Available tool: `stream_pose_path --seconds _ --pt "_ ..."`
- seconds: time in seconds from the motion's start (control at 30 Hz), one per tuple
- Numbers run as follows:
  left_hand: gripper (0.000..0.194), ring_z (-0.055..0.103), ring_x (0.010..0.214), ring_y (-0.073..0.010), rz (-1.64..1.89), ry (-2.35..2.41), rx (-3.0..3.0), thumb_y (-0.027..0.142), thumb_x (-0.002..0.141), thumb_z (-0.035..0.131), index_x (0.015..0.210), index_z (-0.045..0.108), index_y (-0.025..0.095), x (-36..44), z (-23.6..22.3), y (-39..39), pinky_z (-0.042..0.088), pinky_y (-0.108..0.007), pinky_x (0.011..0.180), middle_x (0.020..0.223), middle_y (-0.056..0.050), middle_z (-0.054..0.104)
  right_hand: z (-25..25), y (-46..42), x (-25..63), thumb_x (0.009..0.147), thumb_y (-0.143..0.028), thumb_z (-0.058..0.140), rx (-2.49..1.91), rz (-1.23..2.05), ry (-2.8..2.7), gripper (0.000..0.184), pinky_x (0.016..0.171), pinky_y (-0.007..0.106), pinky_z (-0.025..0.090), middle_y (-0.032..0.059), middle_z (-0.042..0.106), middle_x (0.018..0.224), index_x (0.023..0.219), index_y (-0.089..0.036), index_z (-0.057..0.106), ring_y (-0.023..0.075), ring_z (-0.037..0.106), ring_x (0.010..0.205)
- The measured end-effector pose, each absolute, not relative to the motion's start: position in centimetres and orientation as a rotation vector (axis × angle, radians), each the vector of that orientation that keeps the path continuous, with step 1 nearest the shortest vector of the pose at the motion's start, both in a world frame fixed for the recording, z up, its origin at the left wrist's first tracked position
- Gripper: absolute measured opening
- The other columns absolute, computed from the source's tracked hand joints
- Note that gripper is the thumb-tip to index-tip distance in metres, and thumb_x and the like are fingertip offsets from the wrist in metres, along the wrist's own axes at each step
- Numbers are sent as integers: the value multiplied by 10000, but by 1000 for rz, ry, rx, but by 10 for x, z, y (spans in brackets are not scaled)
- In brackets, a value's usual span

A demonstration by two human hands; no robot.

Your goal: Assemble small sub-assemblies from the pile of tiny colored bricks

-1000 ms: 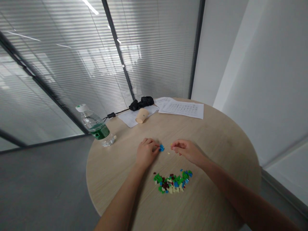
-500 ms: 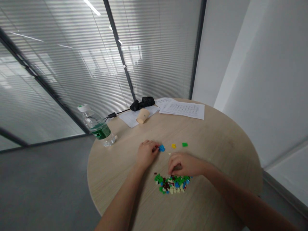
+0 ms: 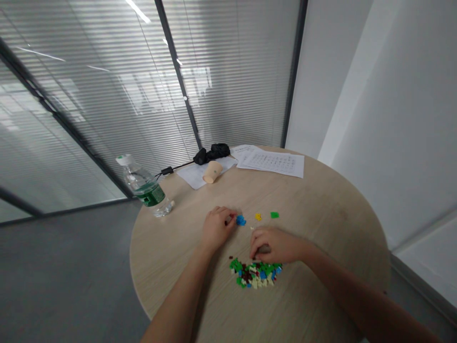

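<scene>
Two bare hands work close together over a round wooden table (image 3: 321, 224). The right hand (image 3: 274, 246) arches over the far edge of a pile of small plastic bricks (image 3: 255, 274), with its fingers curled down and drawn in narrow, as if set for picking from the heap. Whether they have a brick is hidden by the hand itself. The left hand (image 3: 217, 228) lies curled on the tabletop, its fingertips (image 3: 228, 214) pinched close just beside a small blue cluster of bricks (image 3: 241, 220). Something small and dark may sit between them, but it is too small to be sure.

Past the right fingers, a yellow brick (image 3: 258, 216) and a green brick (image 3: 274, 215) sit apart from the pile, which looks like deliberate sorting by colour. A tiny pale bit (image 3: 252, 228) lies just beyond the right knuckles.

Well beyond the fingers are a water bottle (image 3: 144, 188), a paper cup (image 3: 213, 171) on its side, printed papers (image 3: 271, 164), and a black bundle (image 3: 210, 154), all left out of the working space.
</scene>
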State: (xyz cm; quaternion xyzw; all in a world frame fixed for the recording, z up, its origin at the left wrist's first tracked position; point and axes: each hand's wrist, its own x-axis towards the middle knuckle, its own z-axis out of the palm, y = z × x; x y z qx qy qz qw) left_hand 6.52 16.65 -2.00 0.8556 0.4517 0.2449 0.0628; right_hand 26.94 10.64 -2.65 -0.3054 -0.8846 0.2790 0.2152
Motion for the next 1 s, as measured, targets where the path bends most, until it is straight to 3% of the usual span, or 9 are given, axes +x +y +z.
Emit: stream_pose_path --seconds 0.3,0.57,0.77,1.0 --pt "152 563 857 -194 836 1327 2552 183 822 548 891 682 198 64 -18 166 440 -323 770 866 -37 678 -29 109 269 724 -183 701 -922 786 -2427 22 727 255 451 29 650 776 737 -178 719 148 593 763" --pt "102 578 813 -164 920 1034 2391 203 823 572 843 672 205 70 -9 157 454 -308 789 823 -18 674 -22 111 273 792 -217 607 -1165 958 -2098 92 579 227 413 15 642 701 782 -163 681 122 558 622" --pt "57 595 801 -159 825 812 2311 240 792 640 810 667 193 78 -1 145 452 -287 765 802 -24 678 -23 117 274 715 -259 651 -1204 1010 -1655 89 598 244 436 6 645 711 750 -181 630 128 570 639" --pt "51 597 766 -151 838 796 2306 207 788 636 770 675 179 82 -3 143 450 -264 723 763 -28 679 -30 118 269 661 -283 690 -1108 1187 -1532 155 668 267 476 4 655 737 749 -192 602 142 614 697"
